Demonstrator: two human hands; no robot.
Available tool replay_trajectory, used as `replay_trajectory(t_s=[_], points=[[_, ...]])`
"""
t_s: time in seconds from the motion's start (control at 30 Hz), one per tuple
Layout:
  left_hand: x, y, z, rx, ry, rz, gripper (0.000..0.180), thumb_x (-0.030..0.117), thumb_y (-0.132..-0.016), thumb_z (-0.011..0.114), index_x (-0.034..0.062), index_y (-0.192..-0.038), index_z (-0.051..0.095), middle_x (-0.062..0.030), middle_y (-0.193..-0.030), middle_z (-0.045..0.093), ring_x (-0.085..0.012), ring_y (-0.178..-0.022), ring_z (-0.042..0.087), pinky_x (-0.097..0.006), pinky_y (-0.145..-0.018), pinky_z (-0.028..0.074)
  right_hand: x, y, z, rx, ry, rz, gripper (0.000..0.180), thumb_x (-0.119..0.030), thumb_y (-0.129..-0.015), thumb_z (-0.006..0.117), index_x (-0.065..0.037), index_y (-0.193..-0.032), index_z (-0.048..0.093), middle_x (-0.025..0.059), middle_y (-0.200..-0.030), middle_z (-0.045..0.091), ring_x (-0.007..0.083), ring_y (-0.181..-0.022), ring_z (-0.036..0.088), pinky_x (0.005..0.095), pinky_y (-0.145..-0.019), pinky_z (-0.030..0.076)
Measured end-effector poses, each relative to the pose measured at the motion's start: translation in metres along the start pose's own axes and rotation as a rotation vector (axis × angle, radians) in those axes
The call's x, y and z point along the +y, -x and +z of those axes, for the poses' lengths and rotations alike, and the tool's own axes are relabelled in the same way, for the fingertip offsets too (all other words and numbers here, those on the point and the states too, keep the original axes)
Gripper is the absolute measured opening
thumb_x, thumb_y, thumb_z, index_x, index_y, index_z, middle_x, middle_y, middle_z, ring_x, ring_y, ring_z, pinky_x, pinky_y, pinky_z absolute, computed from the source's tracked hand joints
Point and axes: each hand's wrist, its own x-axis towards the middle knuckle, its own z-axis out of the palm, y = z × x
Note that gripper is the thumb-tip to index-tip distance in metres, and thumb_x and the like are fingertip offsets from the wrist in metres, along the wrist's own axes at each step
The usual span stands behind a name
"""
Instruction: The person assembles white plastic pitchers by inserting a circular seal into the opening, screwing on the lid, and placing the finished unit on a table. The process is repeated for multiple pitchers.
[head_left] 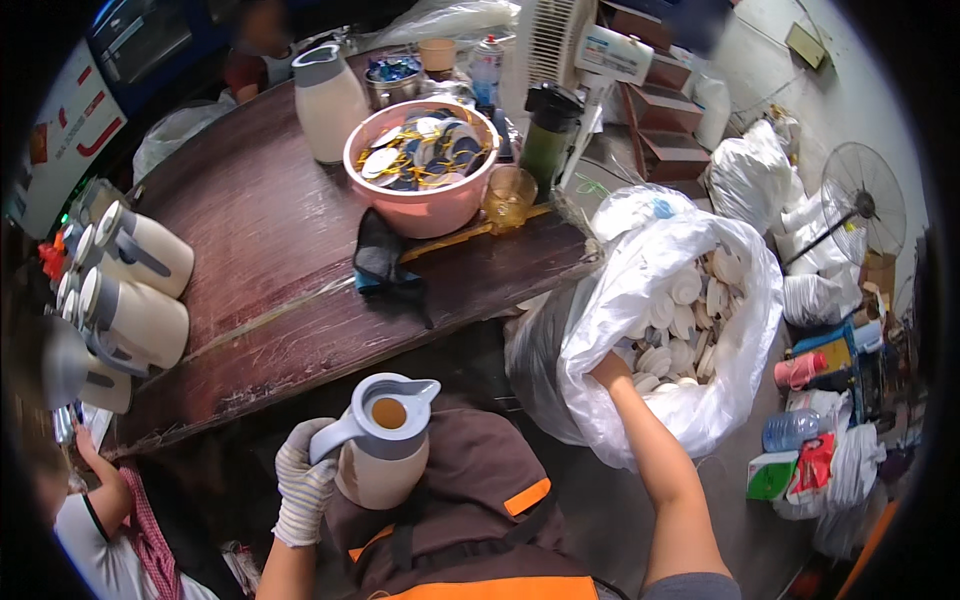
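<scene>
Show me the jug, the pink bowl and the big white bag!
jug [385, 455]: head view, on its cream body, held by the gloved left hand [303, 480].
pink bowl [425, 210]: head view, on its front wall.
white bag [620, 300]: head view, on its left side.

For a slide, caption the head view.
Gloved left hand holds a jug; bare right hand reaches into a bag of lids.

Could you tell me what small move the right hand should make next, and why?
Probably lift one white lid out of the plastic bag: the right hand is deep among them, while the left hand holds an open-topped jug.
</scene>
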Motion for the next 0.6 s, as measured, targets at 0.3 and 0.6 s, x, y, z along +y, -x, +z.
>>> replay_trajectory(t_s=[0.3,0.6], points=[[0.010,0.008,0.007,-0.062,-0.362,0.044,0.029,0.011,-0.077,0.066,0.0074,-0.106,0.066,-0.0091,-0.080,0.066,-0.0183,-0.075,0.066,-0.030,-0.068,0.051,-0.158,0.194,-0.138,0.680,-0.782,-0.562,0.070,-0.014,-0.081,0.074,0.000,-0.139,0.039,0.0159,-0.126,0.053,0.0255,-0.115,0.054,0.0361,-0.098,0.044],[0.013,0.033,-0.008,-0.074,-0.375,0.104,0.032,0.011,-0.078,0.070,0.0043,-0.109,0.066,-0.0143,-0.089,0.069,-0.0256,-0.083,0.069,-0.033,-0.074,0.053,-0.300,0.233,-0.104,0.239,-0.038,-1.412,0.072,-0.048,-0.072,0.076,-0.011,-0.129,0.055,0.0166,-0.129,0.053,0.0374,-0.122,0.049,0.0526,-0.105,0.031]])
